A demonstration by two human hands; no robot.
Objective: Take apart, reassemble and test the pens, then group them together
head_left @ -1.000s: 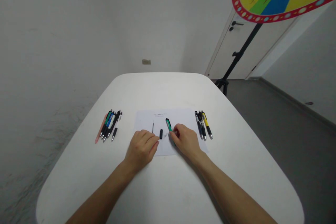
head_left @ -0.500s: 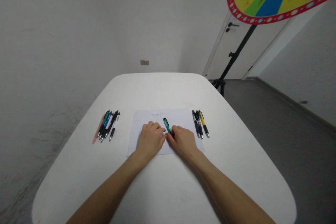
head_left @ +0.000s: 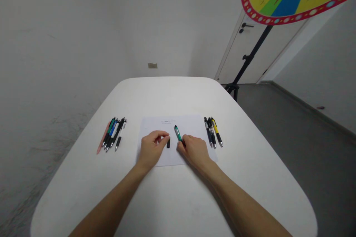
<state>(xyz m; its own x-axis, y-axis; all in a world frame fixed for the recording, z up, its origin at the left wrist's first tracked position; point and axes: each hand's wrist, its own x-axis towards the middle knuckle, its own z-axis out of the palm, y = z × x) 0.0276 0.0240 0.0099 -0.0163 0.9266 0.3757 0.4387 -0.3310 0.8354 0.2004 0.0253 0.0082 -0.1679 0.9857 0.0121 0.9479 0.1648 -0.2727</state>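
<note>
Black piece [head_left: 168, 143] possibly risking a roll
Left hand [head_left: 151, 149] is pinching its far end, perhaps too lightly; right hand [head_left: 195, 150] is gripping the green pen [head_left: 177, 133]

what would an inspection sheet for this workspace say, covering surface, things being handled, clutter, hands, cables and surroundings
Surface: white table bearing a white sheet of paper with small writing near its far edge, too small to read.
Things handled: green pen, near end hidden by the right hand; short black piece beside it, apart from it.
Clutter: left pen group, lying close together; right pen group, including a yellow one.
Hands: right closed on the green pen; left hand has its fingertips at the black piece's far end, grip unclear.
Cables: nothing seen.
Surroundings: colourful wheel on a black stand, white door behind.
</note>
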